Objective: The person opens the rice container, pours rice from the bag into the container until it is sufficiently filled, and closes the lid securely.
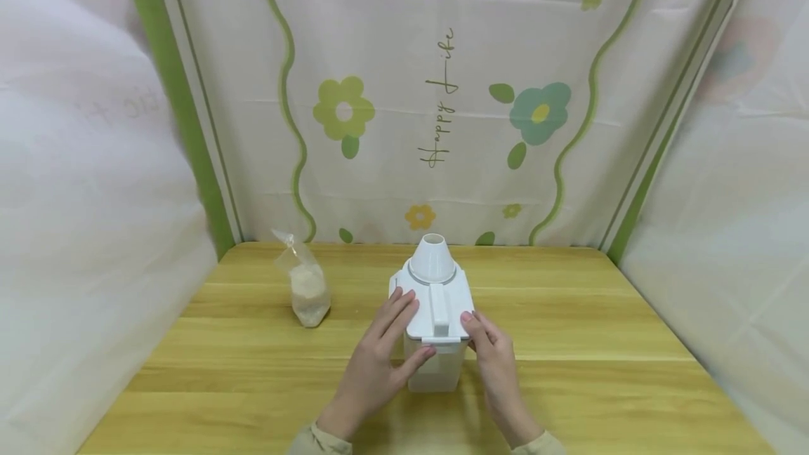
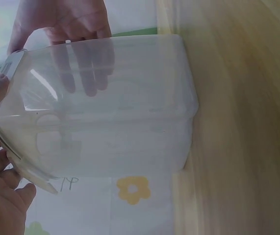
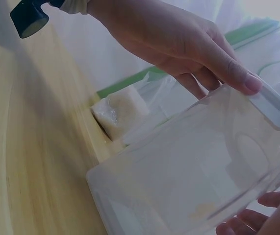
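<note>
A clear plastic storage container (image 1: 436,376) with a white lid (image 1: 418,314) stands upright on the table. The lid has a raised handle (image 1: 438,304) and, toward the back, a white cone (image 1: 432,263) with an open top. My left hand (image 1: 376,353) holds the lid's left side, fingers over the top and thumb at the front edge. On the opposite side my right hand (image 1: 496,357) grips the lid's edge, thumb on top and fingers down along the container wall. Through the see-through wall (image 2: 130,98) in the left wrist view, no contents show.
To the left, a clear bag of pale grains (image 1: 309,290) stands on the wooden table (image 1: 588,343), its top gathered upward. Printed cloth walls (image 1: 392,118) with flowers enclose the back and both sides.
</note>
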Demonstrator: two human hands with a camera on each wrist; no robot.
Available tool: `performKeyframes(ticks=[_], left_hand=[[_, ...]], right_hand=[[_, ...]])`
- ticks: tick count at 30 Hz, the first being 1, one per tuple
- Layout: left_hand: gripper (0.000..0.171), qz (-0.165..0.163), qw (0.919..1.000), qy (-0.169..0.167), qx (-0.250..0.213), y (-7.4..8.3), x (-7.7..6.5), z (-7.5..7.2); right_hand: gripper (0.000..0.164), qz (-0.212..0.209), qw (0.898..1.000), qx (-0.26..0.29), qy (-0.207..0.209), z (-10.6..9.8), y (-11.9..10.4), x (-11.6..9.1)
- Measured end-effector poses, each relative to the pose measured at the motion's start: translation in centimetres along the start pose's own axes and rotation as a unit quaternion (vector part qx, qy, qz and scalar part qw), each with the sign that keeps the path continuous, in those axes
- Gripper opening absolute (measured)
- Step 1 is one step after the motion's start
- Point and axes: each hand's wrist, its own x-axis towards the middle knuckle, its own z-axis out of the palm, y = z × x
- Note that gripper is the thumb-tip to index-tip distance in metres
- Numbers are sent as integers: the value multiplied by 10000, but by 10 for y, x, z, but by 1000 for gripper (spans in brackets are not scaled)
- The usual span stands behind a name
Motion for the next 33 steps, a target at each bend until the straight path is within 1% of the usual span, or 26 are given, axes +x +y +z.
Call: performKeyframes(ticks=[6,10,13,19,22,27,33], left_hand=[[64,-6,10000,34,13,-1,-1,1],[64,33,10000,81,1,-1,0,2],[63,43,9999,77,-46,-1,0,3],[65,116,9998,120,-80,-1,0,3],[65,161,9997,138,-90,0,1,3],[64,168,9997,175,-104,0,2,3],[65,84,9999,129,-68,-2,-2,4]], right_hand=[[46,37,10000,-12,-33,0,0,2],[50,228,9996,-115,-94,-3,-3,5],[51,457,9987,-3,-229,-9,-9,10],[43,970,9910,551,-745,-27,-21,24],[41,1097,9857,689,-1079,-35,-29,32],[48,1299,9758,788,-1575,-38,-41,43],[57,1424,9671,754,-1968,-37,-42,50]])
